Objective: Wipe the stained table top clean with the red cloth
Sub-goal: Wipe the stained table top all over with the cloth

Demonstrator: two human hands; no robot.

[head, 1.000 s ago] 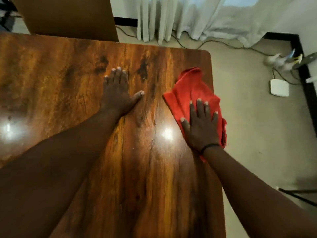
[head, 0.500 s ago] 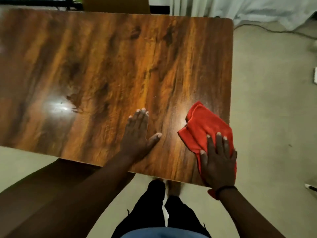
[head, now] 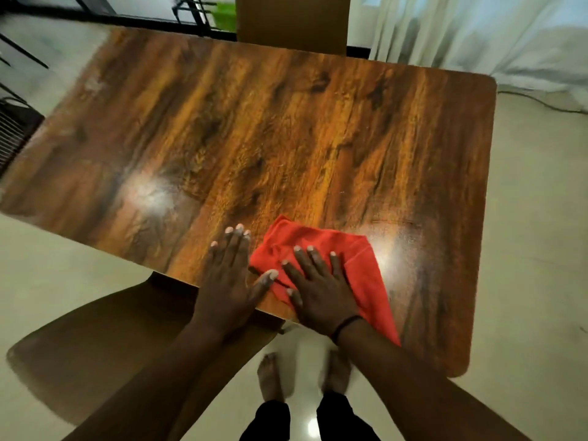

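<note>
The glossy brown wooden table top fills most of the view. A red cloth lies flat on it near the front edge. My right hand presses flat on the cloth with its fingers spread and straight. My left hand lies flat on the bare wood just left of the cloth, its thumb touching the cloth's left edge. A pale hazy smear shows on the left half, and a bright glare patch sits right of the cloth.
A brown chair seat stands under the front edge at the left. Another chair back rises behind the far edge. White curtains hang at the back right. My bare feet stand on the pale floor.
My right hand has slid the cloth leftward along the front edge until it meets my left thumb. The view has pulled back and shows more of the table.
</note>
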